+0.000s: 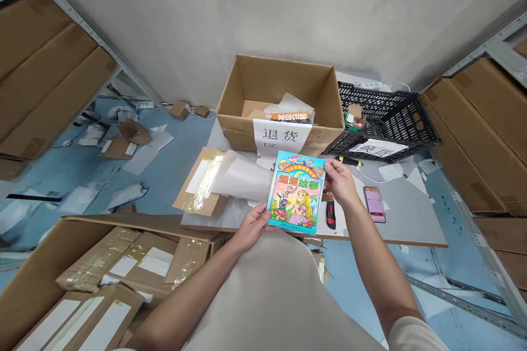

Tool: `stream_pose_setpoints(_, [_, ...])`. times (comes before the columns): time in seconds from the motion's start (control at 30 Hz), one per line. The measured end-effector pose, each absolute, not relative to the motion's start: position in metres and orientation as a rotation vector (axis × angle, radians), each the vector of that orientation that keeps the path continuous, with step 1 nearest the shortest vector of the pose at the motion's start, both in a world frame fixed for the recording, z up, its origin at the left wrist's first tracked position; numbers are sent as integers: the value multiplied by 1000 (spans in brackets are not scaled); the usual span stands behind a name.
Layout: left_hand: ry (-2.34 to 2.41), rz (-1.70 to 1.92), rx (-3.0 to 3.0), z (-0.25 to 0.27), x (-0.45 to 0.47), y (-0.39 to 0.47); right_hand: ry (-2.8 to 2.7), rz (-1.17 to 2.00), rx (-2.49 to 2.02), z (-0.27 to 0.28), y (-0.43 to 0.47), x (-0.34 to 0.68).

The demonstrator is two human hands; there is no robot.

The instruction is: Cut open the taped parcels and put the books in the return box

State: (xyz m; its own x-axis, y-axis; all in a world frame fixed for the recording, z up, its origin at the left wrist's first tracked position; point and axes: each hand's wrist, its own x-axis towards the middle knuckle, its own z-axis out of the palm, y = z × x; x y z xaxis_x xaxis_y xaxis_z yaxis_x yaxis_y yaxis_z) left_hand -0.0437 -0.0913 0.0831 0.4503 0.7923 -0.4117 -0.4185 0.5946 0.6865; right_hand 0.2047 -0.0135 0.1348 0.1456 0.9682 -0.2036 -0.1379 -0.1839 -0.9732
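A colourful children's book (295, 192) with a turquoise cover, showing a long-haired girl and a rabbit, is held up between my two hands. My left hand (254, 225) pinches its lower left edge. At the upper right edge, my right hand (341, 178) grips it with the thumb on the cover. Behind the book's left side lies a crumpled sheet of white wrapping (242, 175), partly over a taped cardboard parcel (201, 182). Just below my right hand, a red and black box cutter (330, 215) lies on the table (405, 225).
A large open carton (284, 74) with a paper label and some items inside stands at the back. Right of it is a black plastic crate (399, 112). A phone (374, 204) lies on the right. Parcels fill a big box (82, 225) at lower left. Shelving flanks both sides.
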Motion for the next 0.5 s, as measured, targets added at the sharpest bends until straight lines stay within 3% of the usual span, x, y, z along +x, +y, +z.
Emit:
stream_pose_setpoints(0.3, [762,821,513,86,-27,-91,-854,1325,-1198,144,-9,220])
stream_pose_setpoints(0.5, [601,650,380,94,1,-86,-940,1659,-1017,156,7,215])
